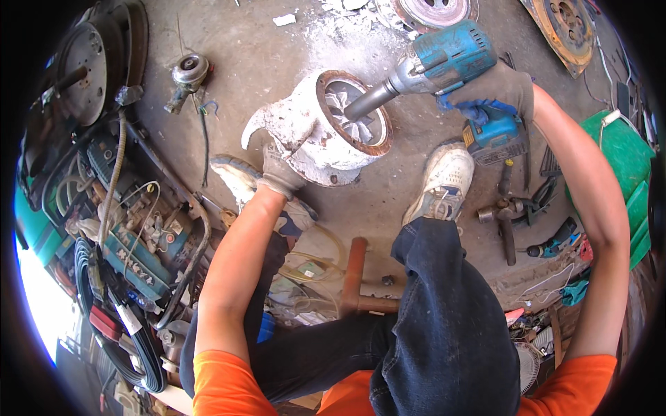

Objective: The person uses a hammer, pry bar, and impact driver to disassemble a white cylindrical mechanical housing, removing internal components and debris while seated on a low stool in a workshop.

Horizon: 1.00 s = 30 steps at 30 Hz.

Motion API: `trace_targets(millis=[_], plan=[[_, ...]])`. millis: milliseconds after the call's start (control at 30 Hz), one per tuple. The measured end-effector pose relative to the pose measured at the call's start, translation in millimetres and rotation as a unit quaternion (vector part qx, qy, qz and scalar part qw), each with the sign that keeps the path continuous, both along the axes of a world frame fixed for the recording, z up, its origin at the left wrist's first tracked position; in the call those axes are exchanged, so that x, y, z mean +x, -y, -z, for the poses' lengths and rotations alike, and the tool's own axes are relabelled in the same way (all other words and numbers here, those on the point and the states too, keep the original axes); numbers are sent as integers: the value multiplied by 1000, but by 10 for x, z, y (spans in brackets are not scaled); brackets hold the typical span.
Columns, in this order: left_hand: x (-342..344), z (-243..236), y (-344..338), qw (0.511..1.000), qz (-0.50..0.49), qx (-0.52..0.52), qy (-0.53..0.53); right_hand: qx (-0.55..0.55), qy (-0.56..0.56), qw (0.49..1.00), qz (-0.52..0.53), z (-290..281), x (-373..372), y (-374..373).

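A white, rust-edged pump housing (312,149) tilts on the floor between my shoes, its round opening showing a finned impeller (350,125). My left hand (277,170), in a grey glove, grips the housing's lower left side, its fingers partly hidden. My right hand (492,93), gloved in grey and blue, is closed on the handle of a teal cordless impact wrench (451,55), whose long socket reaches into the impeller's centre. The wrench's battery (496,142) hangs below my right hand, near my right shoe (437,180).
Machinery with hoses (132,236) crowds the left, beside a metal disc (83,69). A small valve-like part (187,80) lies upper left. Rusty plates (558,31), white debris (284,20), hand tools (506,215) and a green container (600,152) surround the right and top. An orange pipe (354,270) lies below.
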<state>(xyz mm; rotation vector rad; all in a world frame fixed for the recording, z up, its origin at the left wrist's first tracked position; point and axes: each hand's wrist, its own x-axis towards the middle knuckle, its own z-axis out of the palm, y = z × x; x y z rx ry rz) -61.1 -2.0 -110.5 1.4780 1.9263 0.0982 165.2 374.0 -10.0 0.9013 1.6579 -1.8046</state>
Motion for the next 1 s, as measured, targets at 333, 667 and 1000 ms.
trace_targets(millis=[333,667,1000], plan=[[13,-231,-139,998,40,-15,-40,-130,47,986,88,-27,-69,-65],[5,-28,33,995,4,78,-55,-134,21,983,126,-123,136,-284],[17,74,183,994,15,65,-89,-184,56,957,217,-67,606,-269]])
